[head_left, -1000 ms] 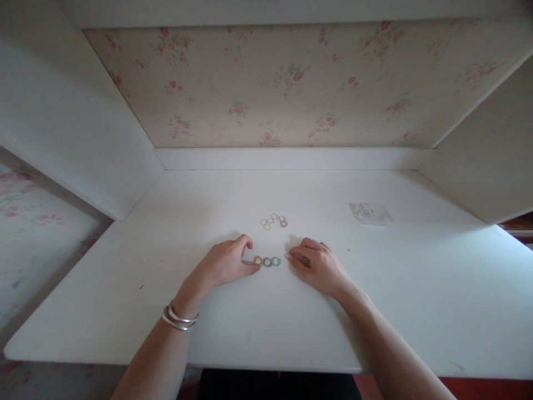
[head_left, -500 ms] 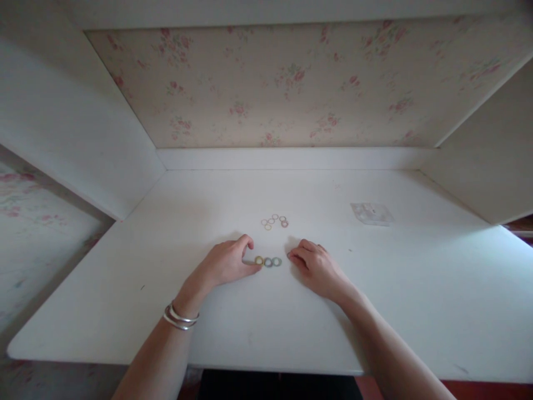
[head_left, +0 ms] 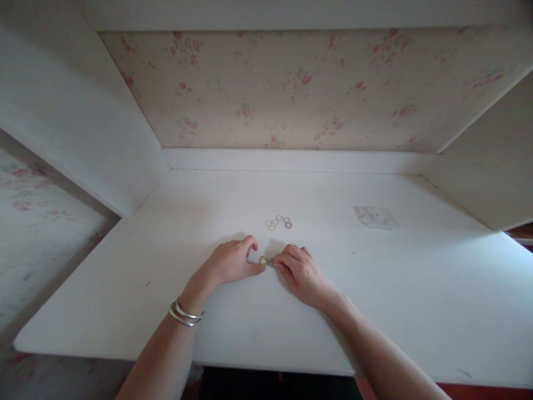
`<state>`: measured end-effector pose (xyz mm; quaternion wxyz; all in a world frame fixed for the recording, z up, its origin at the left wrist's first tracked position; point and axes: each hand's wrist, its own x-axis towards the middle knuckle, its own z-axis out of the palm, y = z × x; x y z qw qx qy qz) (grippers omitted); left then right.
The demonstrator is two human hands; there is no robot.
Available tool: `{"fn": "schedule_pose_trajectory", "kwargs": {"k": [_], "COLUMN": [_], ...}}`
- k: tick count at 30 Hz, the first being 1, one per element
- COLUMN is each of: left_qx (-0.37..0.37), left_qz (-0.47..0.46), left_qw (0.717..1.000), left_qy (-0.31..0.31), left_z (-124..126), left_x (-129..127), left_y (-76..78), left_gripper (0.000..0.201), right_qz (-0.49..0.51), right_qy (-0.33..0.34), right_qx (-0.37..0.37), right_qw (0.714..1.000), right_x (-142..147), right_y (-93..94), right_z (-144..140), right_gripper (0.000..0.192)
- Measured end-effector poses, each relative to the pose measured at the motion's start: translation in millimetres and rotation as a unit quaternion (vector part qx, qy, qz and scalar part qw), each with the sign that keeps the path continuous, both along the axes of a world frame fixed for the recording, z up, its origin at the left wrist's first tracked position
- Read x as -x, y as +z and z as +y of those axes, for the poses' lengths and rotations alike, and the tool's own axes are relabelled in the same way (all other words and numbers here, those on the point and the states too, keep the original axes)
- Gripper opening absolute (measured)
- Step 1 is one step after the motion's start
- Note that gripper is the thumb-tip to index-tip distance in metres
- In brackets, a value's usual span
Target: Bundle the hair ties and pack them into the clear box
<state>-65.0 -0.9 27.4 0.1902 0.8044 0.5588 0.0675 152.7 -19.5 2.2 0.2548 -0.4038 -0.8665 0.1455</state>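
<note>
Head view: both hands rest low on the white table, fingertips meeting near its middle. The left hand lies curled, index and thumb tips touching a small yellowish ring that lies flat on the table, seemingly to steady it. The right hand comes in from the other side, fingers bunched against the ring's right edge and covering whatever lies just beside it (more rings may sit under the fingertips; cannot tell). Neither hand clearly lifts anything: both press or pinch lightly at table level. Farther back, apart from the hands, lies a loose cluster of small rings. A clear plastic bag lies well to the right. Two bracelets circle the left wrist.
</note>
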Motion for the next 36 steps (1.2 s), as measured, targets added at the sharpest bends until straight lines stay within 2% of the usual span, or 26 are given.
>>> {"fn": "schedule_pose_trajectory", "kwargs": {"k": [9, 13, 15, 18, 22, 29, 33, 36], "left_qx": [-0.004, 0.000, -0.002, -0.029, -0.088, -0.098, -0.098, -0.096], "left_qz": [-0.013, -0.043, -0.063, -0.090, -0.106, -0.063, -0.004, -0.002], "left_qw": [1.000, 0.999, 0.998, 0.996, 0.990, 0.993, 0.995, 0.995], "left_qy": [-0.007, -0.015, -0.016, -0.004, 0.014, 0.016, 0.025, 0.015], "left_z": [-0.3, 0.1, 1.2, 4.3, 11.4, 28.3, 35.4, 37.4], "left_x": [2.6, 4.7, 4.7, 2.0, -8.4, -37.5, -45.4, -45.3], "left_y": [-1.9, -2.3, -2.7, -4.3, -8.0, -12.3, -10.6, -9.9], "left_gripper": [0.043, 0.043, 0.036, 0.019, 0.015, 0.029, 0.027, 0.022], "right_qz": [-0.008, 0.039, 0.087, 0.146, 0.165, 0.172, 0.173, 0.173], "right_qy": [0.007, 0.005, -0.025, -0.118, -0.212, -0.235, -0.234, -0.233], "right_qx": [0.001, 0.022, 0.021, 0.013, 0.043, 0.081, 0.085, 0.085], "right_qw": [1.000, 0.999, 0.996, 0.982, 0.962, 0.953, 0.953, 0.953], "right_x": [2.9, 0.6, -3.9, -14.7, -27.5, -31.7, -32.8, -32.7], "right_y": [-2.3, -1.6, -2.9, -7.4, -12.8, -13.7, -14.2, -14.1], "right_z": [0.1, 2.1, 6.2, 15.1, 26.2, 35.5, 36.1, 35.7], "right_gripper": [0.021, 0.023, 0.023, 0.023, 0.021, 0.024, 0.024, 0.024]}}
